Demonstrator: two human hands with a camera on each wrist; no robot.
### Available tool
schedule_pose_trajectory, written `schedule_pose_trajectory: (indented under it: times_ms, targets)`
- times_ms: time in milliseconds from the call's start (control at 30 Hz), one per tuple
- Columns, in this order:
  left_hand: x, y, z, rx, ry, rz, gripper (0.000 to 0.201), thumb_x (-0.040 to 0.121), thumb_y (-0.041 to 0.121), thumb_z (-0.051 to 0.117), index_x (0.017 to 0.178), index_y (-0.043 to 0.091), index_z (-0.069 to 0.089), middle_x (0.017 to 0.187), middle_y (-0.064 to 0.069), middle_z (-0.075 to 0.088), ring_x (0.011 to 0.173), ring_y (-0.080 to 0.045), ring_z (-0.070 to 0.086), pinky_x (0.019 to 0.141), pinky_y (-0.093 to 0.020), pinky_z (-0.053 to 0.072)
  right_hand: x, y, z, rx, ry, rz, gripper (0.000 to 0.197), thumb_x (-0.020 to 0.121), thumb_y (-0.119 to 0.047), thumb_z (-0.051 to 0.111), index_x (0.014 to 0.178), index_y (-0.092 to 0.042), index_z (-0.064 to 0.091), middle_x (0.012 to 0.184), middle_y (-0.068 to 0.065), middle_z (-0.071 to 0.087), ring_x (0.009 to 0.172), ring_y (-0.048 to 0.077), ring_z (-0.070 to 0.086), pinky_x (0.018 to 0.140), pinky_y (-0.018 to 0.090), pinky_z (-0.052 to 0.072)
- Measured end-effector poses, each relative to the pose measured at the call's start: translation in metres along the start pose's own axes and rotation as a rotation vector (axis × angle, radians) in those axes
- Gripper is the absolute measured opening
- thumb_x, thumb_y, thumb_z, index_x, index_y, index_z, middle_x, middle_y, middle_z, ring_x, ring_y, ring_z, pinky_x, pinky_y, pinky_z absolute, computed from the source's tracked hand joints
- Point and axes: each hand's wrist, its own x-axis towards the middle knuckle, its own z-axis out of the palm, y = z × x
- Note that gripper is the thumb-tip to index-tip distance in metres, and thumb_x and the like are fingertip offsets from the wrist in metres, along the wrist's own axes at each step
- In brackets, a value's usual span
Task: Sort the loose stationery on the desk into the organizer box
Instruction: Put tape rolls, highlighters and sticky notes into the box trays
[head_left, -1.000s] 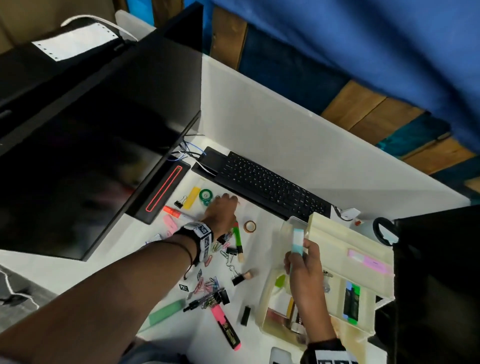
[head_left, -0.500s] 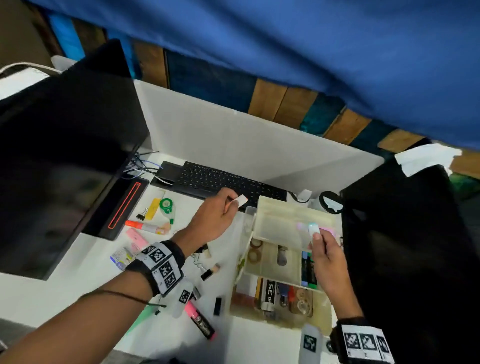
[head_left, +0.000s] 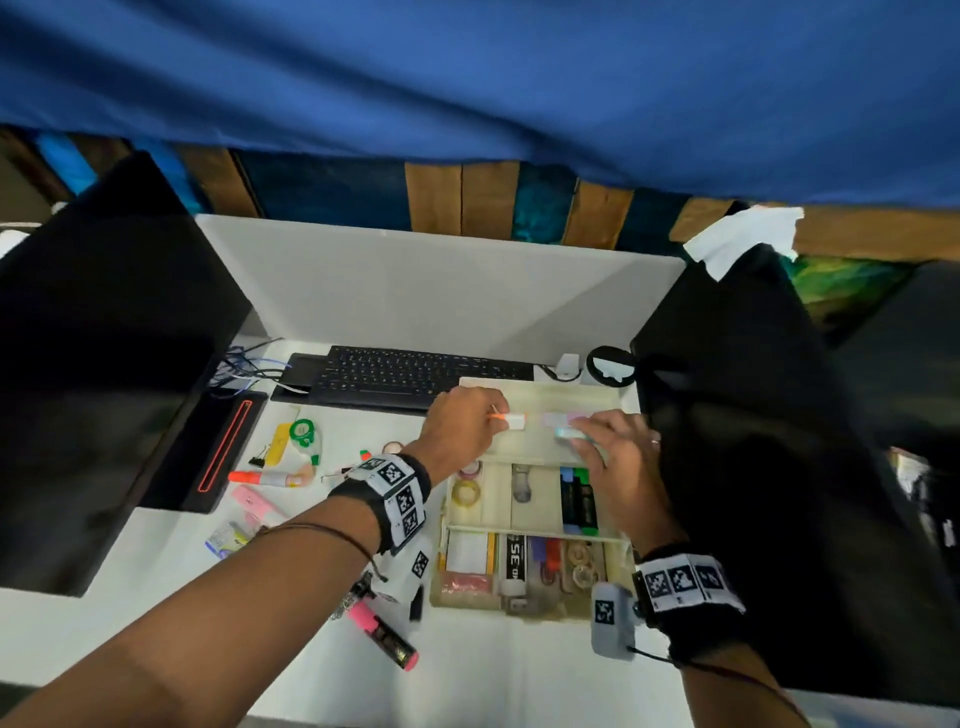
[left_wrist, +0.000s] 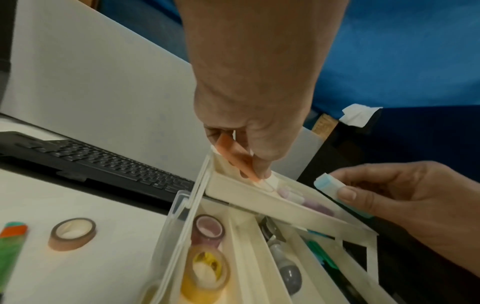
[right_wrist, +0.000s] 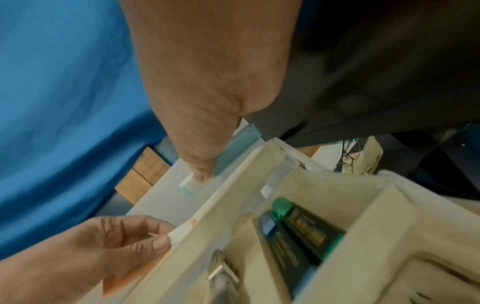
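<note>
1. Here we pinch a small orange-and-white eraser (left_wrist: 244, 164) in our left hand (head_left: 462, 428), fingers curled round it, its white tip down inside the raised cream top tray (left_wrist: 259, 200) of the cream plastic organizer box (head_left: 535, 605).
2. Our right hand (head_left: 618, 457) grips a pale blue-and-white eraser block (left_wrist: 335, 191) between thumb and curled fingers, just beside the same tray's right end, above its rim; touching the tray or not, we cannot tell.
3. A pinkish-lilac item (left_wrist: 306, 200) already lies in the top tray; too blurred to name.
4. Lower compartments of the box hold a yellow tape roll (left_wrist: 205, 273) and a mauve tape roll (left_wrist: 207, 228) in the left slot, a grey-capped tube (left_wrist: 288, 273) in the middle, and blue and green dark-bodied markers (head_left: 576, 499) on the right.
5. Loose on the white desk (head_left: 156, 597), left of the box: a brown washi tape roll (left_wrist: 72, 233), a pink highlighter with black body (head_left: 382, 631), an orange-capped white marker (head_left: 265, 477), a green-and-white correction tape dispenser (head_left: 304, 434), a pink eraser bar (head_left: 249, 500).
6. A black keyboard (head_left: 405, 374) sits behind the box; a black monitor (head_left: 104, 364) stands at the left.
</note>
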Motion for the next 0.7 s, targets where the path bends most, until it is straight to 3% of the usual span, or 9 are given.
schedule_pose_trajectory:
  times_ms: [133, 267, 467, 567, 700]
  targets:
    - [0.0, 0.001, 0.013, 0.106, 0.056, -0.01, 0.016, 0.092, 0.037, 0.074, 0.108, 0.034, 0.074, 0.092, 0.005, 0.078, 0.089, -0.02, 0.07, 0.094, -0.042, 0.053, -0.001, -0.001, 0.012, 0.026, -0.003, -0.065, 0.021, 0.096, -0.021, 0.068, 0.115, -0.026, 0.076, 0.11, -0.005, 0.067, 0.101, 0.02, 0.055, 0.087, 0.047, 0.047]
    - [0.0, 0.006, 0.019, 0.275, 0.104, 0.068, 0.019, 0.096, 0.037, 0.068, 0.115, 0.037, 0.073, 0.104, 0.003, 0.073, 0.103, -0.024, 0.06, 0.093, -0.042, 0.047, 0.0, 0.0, 0.02, 0.013, -0.043, -0.082, 0.023, 0.097, -0.023, 0.064, 0.117, -0.022, 0.076, 0.108, -0.003, 0.067, 0.099, 0.019, 0.056, 0.082, 0.044, 0.051]
    - [0.003, 0.014, 0.022, 0.384, 0.063, 0.113, 0.024, 0.102, 0.037, 0.058, 0.123, 0.037, 0.07, 0.118, 0.002, 0.062, 0.112, -0.024, 0.055, 0.097, -0.042, 0.044, 0.007, 0.007, 0.02, 0.084, -0.094, -0.05, 0.016, 0.095, -0.021, 0.071, 0.108, -0.017, 0.08, 0.103, -0.004, 0.068, 0.098, 0.017, 0.059, 0.085, 0.043, 0.054]
    - [0.004, 0.014, 0.021, 0.379, 0.094, 0.119, 0.027, 0.1, 0.037, 0.063, 0.125, 0.033, 0.068, 0.121, 0.002, 0.06, 0.113, -0.022, 0.057, 0.099, -0.04, 0.044, 0.012, 0.009, 0.02, 0.121, -0.116, -0.017, 0.008, 0.093, -0.018, 0.073, 0.099, -0.018, 0.08, 0.097, -0.006, 0.067, 0.093, 0.015, 0.06, 0.083, 0.042, 0.056]
    - [0.001, 0.015, 0.018, 0.362, 0.04, 0.137, 0.029, 0.097, 0.036, 0.066, 0.125, 0.028, 0.067, 0.116, 0.0, 0.061, 0.108, -0.024, 0.061, 0.096, -0.041, 0.047, 0.017, 0.004, 0.016, 0.103, -0.161, 0.042, 0.012, 0.09, -0.018, 0.078, 0.101, -0.021, 0.078, 0.104, -0.005, 0.072, 0.101, 0.015, 0.062, 0.089, 0.04, 0.056]
